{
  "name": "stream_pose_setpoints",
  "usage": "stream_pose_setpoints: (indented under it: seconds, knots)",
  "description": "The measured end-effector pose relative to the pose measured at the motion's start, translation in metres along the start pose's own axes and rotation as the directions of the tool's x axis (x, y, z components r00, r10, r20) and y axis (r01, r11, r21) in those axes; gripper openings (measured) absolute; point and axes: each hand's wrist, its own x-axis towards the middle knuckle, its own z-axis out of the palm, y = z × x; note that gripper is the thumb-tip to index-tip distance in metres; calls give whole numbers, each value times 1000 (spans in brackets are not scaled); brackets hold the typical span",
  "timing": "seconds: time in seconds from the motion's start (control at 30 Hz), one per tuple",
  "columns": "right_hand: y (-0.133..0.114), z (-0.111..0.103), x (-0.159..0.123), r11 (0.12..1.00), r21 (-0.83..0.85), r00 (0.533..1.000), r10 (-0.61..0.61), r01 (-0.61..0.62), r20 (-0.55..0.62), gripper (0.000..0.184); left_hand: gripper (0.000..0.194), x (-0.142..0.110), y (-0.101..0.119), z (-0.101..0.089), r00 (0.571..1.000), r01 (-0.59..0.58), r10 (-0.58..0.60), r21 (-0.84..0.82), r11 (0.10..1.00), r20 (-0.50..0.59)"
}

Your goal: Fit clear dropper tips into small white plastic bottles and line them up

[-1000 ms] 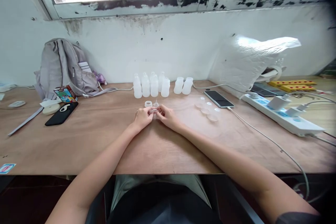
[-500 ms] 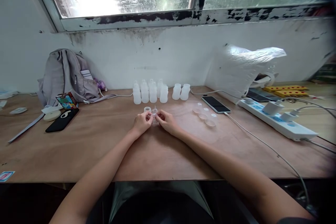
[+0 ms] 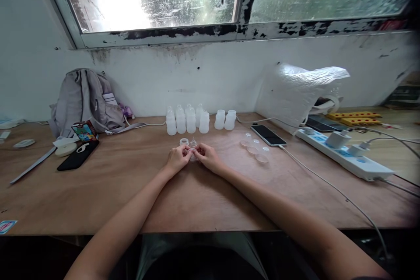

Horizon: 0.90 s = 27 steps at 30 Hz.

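My left hand (image 3: 179, 159) and my right hand (image 3: 207, 158) meet over the table, fingertips pinched together around a small clear round piece (image 3: 193, 156). Fingers cover most of it, so its exact kind is hard to make out. Just beyond the fingertips is a clear bottle nipple (image 3: 193, 142) with its tip up. A whitish ring (image 3: 184, 141) lies to its left. Farther back stand several frosted baby bottles (image 3: 190, 122) with nipple tops in a cluster. Two open frosted bottles (image 3: 225, 120) stand to their right.
Clear discs (image 3: 261, 158) and smaller white pieces lie right of my hands, near a charging phone (image 3: 268, 134). A power strip (image 3: 344, 153) with cables and a plastic bag (image 3: 295, 92) are farther right. At left are a backpack (image 3: 85, 103) and a black phone (image 3: 78, 156).
The view has tilted up slightly, so everything sits a little lower. Both hands keep their pinch in nearly the same place, with small finger shifts around the clear piece.
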Motion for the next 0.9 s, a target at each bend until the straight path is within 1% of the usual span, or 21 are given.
stream_pose_setpoints:
  seconds: [0.1, 0.23, 0.3, 0.4, 0.43, 0.5, 0.53, 0.6, 0.67, 0.7, 0.77, 0.83, 0.9]
  knots:
    - [1, 0, 1, 1000, -2, 1000, -1, 1, -5, 18, 17, 0, -1, 0, 1000, -3, 3, -8, 1000, 3]
    - [1, 0, 1, 1000, 7, 1000, 19, -19, 0, 17, 15, -1, 4, -2, 1000, 20, -20, 8, 1000, 22]
    - [1, 0, 1, 998, 45, 999, 36, -37, 19, 19, 14, -2, 7, -4, 999, 39, -39, 27, 999, 20]
    - [4, 0, 1, 984, 161, 997, 64, -71, 47, 25, 15, -2, 11, -6, 998, 69, -69, 40, 997, -8]
    - [6, -1, 2, 978, 193, 996, 77, -83, 38, 27, 15, -2, 11, -6, 997, 79, -78, 46, 996, -21]
    - [13, -6, 9, 976, 196, 994, 103, -95, -36, 29, 16, -1, 9, -8, 996, 86, -83, 77, 993, -44]
    - [17, -10, 15, 982, 160, 989, 114, -98, -96, 30, 17, -1, 8, -8, 996, 83, -79, 103, 991, -45]
    - [26, -24, 31, 991, 26, 963, 130, -128, -234, 32, 20, -1, 6, -10, 998, 66, -64, 161, 985, -18]
    - [34, -42, 52, 967, -131, 923, 162, -219, -350, 39, 22, -2, 6, -11, 998, 41, -51, 209, 977, 41]
    - [38, -51, 63, 942, -208, 908, 169, -262, -383, 43, 23, -3, 6, -11, 996, 29, -46, 229, 973, 71]
    - [44, -71, 83, 876, -343, 885, 175, -340, -432, 49, 27, -5, 7, -11, 993, 7, -37, 262, 965, 109]
    - [48, -86, 99, 815, -422, 881, 210, -397, -424, 53, 29, -6, 9, -11, 992, -15, -21, 284, 959, 126]
    - [52, -95, 109, 773, -461, 881, 266, -437, -390, 57, 29, -7, 10, -11, 991, -42, 3, 289, 957, 134]
